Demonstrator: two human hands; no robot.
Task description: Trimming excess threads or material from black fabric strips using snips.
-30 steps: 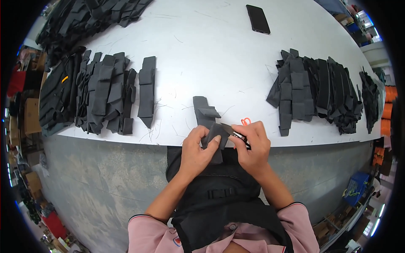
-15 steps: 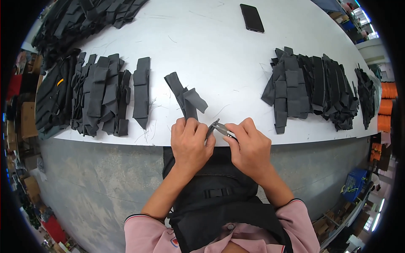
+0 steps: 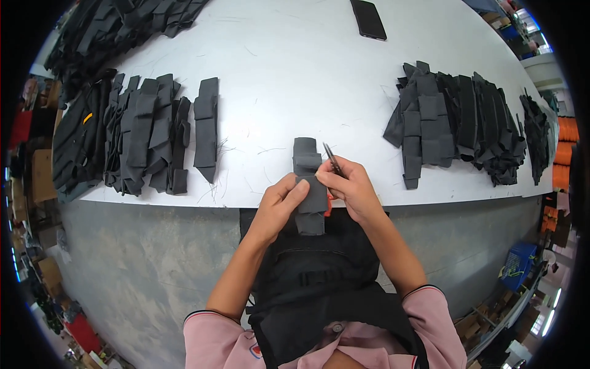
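My left hand (image 3: 279, 203) grips a dark grey fabric piece (image 3: 309, 184) at the near edge of the white table (image 3: 295, 80). The piece stands lengthwise, its top end over the table and its bottom end hanging past the edge. My right hand (image 3: 347, 184) pinches the same piece from the right and holds small thread snips (image 3: 333, 161) with an orange handle, their blades pointing up and away from me.
A row of grey fabric pieces (image 3: 153, 132) lies at the left, with one single piece (image 3: 206, 126) beside it. A pile of black pieces (image 3: 461, 120) lies at the right. A black phone (image 3: 368, 18) rests at the far side. Loose threads lie near the edge.
The fabric piece has been turned from a slant to upright between my hands. The snips' blades now point up beside it. The view has shifted slightly.
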